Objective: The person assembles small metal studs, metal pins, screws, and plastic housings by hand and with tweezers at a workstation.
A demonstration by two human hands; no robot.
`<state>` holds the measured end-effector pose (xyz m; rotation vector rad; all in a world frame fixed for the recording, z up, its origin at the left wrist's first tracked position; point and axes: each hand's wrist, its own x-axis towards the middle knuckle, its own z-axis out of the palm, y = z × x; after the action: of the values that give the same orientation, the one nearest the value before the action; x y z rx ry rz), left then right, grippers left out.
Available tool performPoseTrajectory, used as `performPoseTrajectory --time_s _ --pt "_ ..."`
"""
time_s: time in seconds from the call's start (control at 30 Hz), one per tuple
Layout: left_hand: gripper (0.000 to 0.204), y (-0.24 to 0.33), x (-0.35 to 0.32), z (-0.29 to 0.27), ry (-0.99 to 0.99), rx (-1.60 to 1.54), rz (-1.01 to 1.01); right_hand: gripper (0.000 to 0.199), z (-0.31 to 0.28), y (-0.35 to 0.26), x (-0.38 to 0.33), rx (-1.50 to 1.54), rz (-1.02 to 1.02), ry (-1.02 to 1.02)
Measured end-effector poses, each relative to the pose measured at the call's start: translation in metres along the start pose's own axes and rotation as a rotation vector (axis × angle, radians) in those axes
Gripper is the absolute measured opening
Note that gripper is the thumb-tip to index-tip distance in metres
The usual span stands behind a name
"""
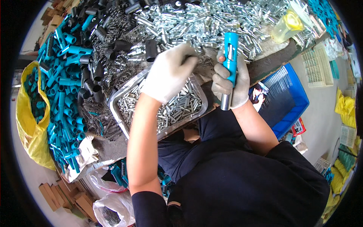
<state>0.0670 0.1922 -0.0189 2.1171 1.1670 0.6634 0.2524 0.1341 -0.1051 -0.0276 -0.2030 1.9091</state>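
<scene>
My right hand [230, 81], in a grey glove, grips a blue plastic tube with a metal end [229, 64], held upright above the table edge. My left hand [170, 72], in a white glove, reaches over the far rim of a metal tray [120, 120] holding several small silver metal pins [177, 108]. Its fingers are curled down at a pile of small springs and metal parts [206, 62]; what they pinch is hidden.
A heap of silver metal fittings [204, 22] covers the far table. Blue plastic tubes [64, 98], black sleeves [90, 75] and springs [100, 121] lie left. A yellow bag [30, 128] hangs left. A blue crate [291, 98] stands right, a yellowish cup [287, 26] far right.
</scene>
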Motion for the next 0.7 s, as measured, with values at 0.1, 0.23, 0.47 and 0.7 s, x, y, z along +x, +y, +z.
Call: performPoseTrajectory --time_s 0.1,0.23,0.47,0.7 --pt "0.014 0.017 -0.033 -0.030 -0.033 0.076 -0.182 0.050 -0.003 -0.004 -0.004 -0.075 0.001 0.094" --pt "0.011 -0.006 -0.086 -0.059 -0.112 0.512 -0.248 0.051 0.004 0.003 -0.001 -0.108 0.010 0.158" --pt "0.011 0.009 -0.096 -0.076 -0.118 0.395 -0.489 0.052 0.001 0.002 -0.004 -0.153 0.015 0.129" --pt "0.016 0.020 -0.036 -0.037 0.034 0.289 -0.112 0.053 -0.004 -0.001 -0.003 -0.107 0.004 0.073"
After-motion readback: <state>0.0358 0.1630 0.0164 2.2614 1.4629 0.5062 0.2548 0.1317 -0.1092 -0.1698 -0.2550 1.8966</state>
